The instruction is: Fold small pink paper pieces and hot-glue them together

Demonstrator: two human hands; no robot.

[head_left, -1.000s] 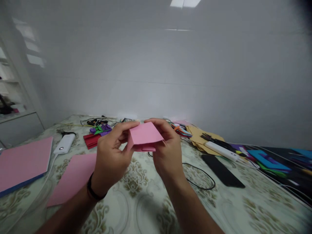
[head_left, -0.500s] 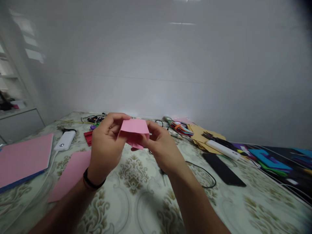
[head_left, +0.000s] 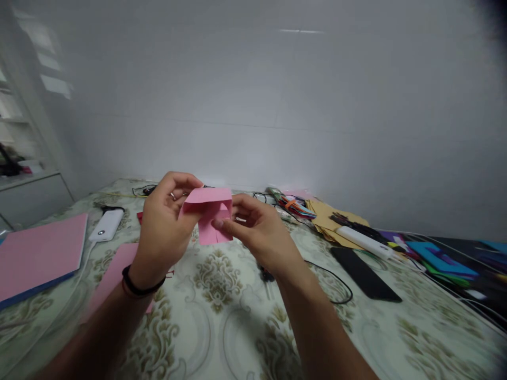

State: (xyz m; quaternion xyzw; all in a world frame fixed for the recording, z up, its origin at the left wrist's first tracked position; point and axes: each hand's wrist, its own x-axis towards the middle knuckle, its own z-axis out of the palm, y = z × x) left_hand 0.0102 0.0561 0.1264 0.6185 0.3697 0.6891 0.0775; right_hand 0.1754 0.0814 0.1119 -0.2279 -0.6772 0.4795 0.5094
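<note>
A folded piece of pink paper [head_left: 209, 196], shaped like a small open box, is held up above the table between both hands. My left hand [head_left: 164, 219] grips its left side, the thumb reaching inside the fold. On the right side, my right hand [head_left: 259, 229] pinches the paper, with its thumb pressed on a flap that hangs down at the front. A black band circles my left wrist. Under my left forearm lies a flat sheet of pink paper [head_left: 113, 274]. Parts of the folded paper's far side are hidden by the fingers.
At left are a stack of pink sheets [head_left: 39, 250] and a white power bank [head_left: 106, 226] with a cable. To the right lie a black phone-like slab [head_left: 365, 274], brown envelopes [head_left: 336, 214], a white power strip [head_left: 364, 240] and a black cable [head_left: 340, 277]. A wall stands behind the table.
Both hands have shifted slightly left with the folded paper. Its front flap now hangs lower and shows more, and my right thumb has come onto it.
</note>
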